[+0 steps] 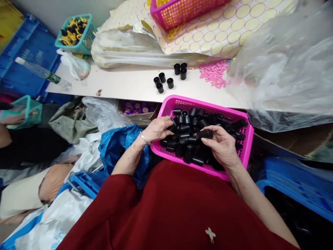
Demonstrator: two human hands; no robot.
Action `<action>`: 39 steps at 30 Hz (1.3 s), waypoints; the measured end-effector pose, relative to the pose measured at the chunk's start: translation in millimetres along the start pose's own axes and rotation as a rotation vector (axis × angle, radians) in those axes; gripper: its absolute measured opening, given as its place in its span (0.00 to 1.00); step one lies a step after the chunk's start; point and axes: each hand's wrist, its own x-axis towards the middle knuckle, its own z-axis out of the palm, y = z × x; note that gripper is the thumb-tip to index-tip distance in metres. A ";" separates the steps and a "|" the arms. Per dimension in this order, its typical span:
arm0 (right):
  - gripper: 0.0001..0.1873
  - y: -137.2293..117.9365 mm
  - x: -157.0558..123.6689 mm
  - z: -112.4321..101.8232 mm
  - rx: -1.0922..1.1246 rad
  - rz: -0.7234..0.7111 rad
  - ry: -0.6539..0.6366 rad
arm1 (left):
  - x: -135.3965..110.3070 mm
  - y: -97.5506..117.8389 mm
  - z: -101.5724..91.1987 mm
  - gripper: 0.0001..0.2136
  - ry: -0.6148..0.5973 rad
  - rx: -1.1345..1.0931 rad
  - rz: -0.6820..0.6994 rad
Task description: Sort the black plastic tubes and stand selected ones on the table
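A pink plastic basket (247, 147) full of short black plastic cylinders (185, 128) rests in front of my body, against the table's front edge. Over its right part, my right hand (221, 142) grips one black cylinder (204, 134) between thumb and fingers, tilted nearly level. My left hand (159, 128) reaches over the left rim, with its fingertips curled about another black cylinder (174, 124) that is partly hidden among the rest. Several black cylinders (170, 83) stand upright on the table beyond the basket.
Pink beads (214, 73) lie scattered on the white table (125, 81). Behind are a magenta basket (187, 14), a green basket (88, 33) and a plastic bottle (43, 73). Plastic sheeting (288, 66) covers the right side. Another person's hand (13, 119) shows at far left.
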 end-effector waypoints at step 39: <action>0.21 -2.1 -9.6 17.3 0.134 0.035 0.131 | 12.8 57.7 57.7 0.18 0.192 -1.307 -0.265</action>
